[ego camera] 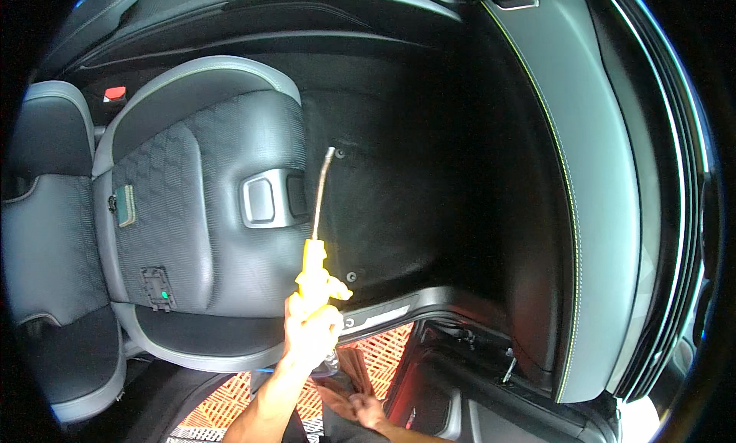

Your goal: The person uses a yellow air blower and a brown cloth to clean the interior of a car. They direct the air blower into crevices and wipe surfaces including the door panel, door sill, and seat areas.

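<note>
My left hand [313, 333] grips a yellow air blow gun [313, 270] with a long, thin, slightly bent metal tube [322, 193]. The tube points away from me over the car's dark footwell floor [385, 213], its tip near a round floor fastener [340, 153]. Close beside the tube is the front of a grey and black car seat [270, 138], with a silver-framed panel [263, 200]. Lower down, near my body, my right hand [369, 411] holds a brown cloth [348, 380]. My left hand hides part of the gun's handle.
On the seat lie a small green pad [126, 206] and a black plastic piece [157, 289]. A red seat-belt buckle [115, 94] stands beyond. The dashboard [604, 201] curves along the right. An open door [460, 391] and door sill [385, 315] border orange grating [224, 400].
</note>
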The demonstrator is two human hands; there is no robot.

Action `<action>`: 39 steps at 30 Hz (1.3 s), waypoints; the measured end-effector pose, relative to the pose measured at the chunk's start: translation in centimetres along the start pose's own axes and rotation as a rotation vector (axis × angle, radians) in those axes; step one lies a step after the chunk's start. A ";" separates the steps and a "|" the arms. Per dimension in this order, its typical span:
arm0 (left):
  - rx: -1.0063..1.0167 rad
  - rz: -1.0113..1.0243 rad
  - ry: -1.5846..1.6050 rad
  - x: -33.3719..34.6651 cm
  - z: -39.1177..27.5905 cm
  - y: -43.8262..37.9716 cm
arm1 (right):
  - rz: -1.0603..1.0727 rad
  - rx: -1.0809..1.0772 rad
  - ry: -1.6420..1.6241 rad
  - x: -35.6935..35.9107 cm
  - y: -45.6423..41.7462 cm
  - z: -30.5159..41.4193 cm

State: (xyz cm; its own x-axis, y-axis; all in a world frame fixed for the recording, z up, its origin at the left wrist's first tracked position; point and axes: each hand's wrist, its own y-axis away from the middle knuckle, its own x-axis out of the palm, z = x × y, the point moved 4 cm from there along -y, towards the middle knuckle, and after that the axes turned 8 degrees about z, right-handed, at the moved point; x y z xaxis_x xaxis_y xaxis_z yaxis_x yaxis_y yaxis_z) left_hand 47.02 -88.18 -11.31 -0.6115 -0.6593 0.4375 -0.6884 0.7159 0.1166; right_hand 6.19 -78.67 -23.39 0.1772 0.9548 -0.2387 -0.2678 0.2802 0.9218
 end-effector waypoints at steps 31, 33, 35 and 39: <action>-0.538 -0.144 0.361 -6.5 -8.6 -4.6 | -0.761 -0.842 -0.703 -40.7 -16.5 55.0; -0.603 -0.190 0.323 -5.8 -7.6 -5.4 | -0.644 -0.874 -0.781 -37.3 -13.9 50.7; -0.633 -0.181 0.302 -5.6 -6.6 -5.8 | -0.573 -0.794 -0.750 -33.8 -13.8 42.0; -0.693 -0.198 0.272 -5.0 -7.0 -6.0 | -0.605 -0.546 -0.625 -23.6 -11.3 20.3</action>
State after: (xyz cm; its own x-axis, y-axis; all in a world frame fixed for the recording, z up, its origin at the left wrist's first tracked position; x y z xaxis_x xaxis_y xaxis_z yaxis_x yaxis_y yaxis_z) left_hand 56.93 -87.55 -7.93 -0.3231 -0.7749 0.5432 -0.3190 0.6296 0.7084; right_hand 24.21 -106.39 -22.01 0.8453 0.4598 -0.2722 -0.3362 0.8536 0.3979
